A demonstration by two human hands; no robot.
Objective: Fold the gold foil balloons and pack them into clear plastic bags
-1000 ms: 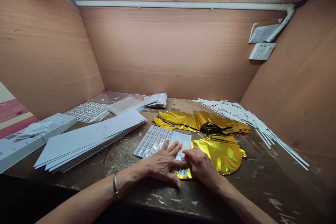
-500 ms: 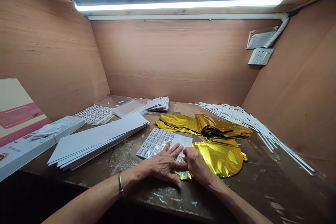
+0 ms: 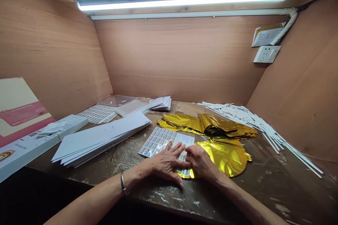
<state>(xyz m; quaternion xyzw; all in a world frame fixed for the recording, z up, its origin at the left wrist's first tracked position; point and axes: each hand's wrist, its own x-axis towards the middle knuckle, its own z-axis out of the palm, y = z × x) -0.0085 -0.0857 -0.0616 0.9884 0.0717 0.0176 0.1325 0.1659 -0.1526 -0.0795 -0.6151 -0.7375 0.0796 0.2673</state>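
Note:
A sheet of small printed stickers (image 3: pixel 155 140) lies on the table, part of its right side bare white backing. My left hand (image 3: pixel 167 161) rests flat on it with the fingers spread. Beside those fingers, my right hand (image 3: pixel 199 160) is closed in a pinch over the sheet's right part. Whatever its fingertips hold is hidden. Under the sheet and my right hand lies a shiny gold foil balloon (image 3: pixel 224 158), flat. Behind it, more folded gold foil balloons (image 3: pixel 227 128) are piled.
A stack of long white cards (image 3: pixel 102 137) lies to the left, near a white box (image 3: pixel 39 144). More sticker sheets (image 3: pixel 97 113), clear plastic bags (image 3: pixel 132 108) and small white papers (image 3: pixel 161 103) lie farther back. White sticks (image 3: pixel 237 116) spread along the right. Wooden panels (image 3: pixel 174 56) enclose the table.
The camera view has shifted slightly. My left hand stays flat on the sticker sheet, and my right hand keeps its pinch at nearly the same spot.

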